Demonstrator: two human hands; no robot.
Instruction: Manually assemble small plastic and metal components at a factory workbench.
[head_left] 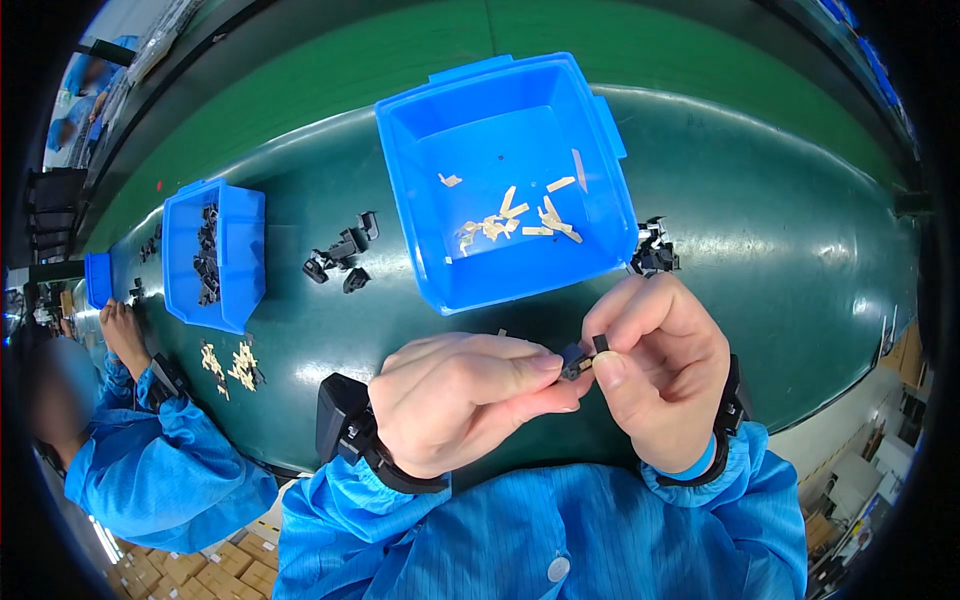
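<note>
In front of my chest, my left hand (470, 395) pinches a small black plastic part (574, 360) between thumb and fingers. A narrow tan bit shows at the end of this part. My right hand (668, 365) meets it from the other side, its thumb and index finger closed on a small black piece (600, 343). Whether the two black pieces are joined I cannot tell. Just beyond my hands, a large blue bin (450, 125) holds several tan strips (512, 212). More black plastic parts (656, 250) lie against its right side, partly hidden behind it.
Left of the large bin, loose black parts (343, 248) lie on the green tabletop (760, 200). Farther left stands a smaller blue bin (240, 260) with black parts inside, and tan strips (242, 366) lie near it. A co-worker in a blue sleeve (160, 480) sits at my left.
</note>
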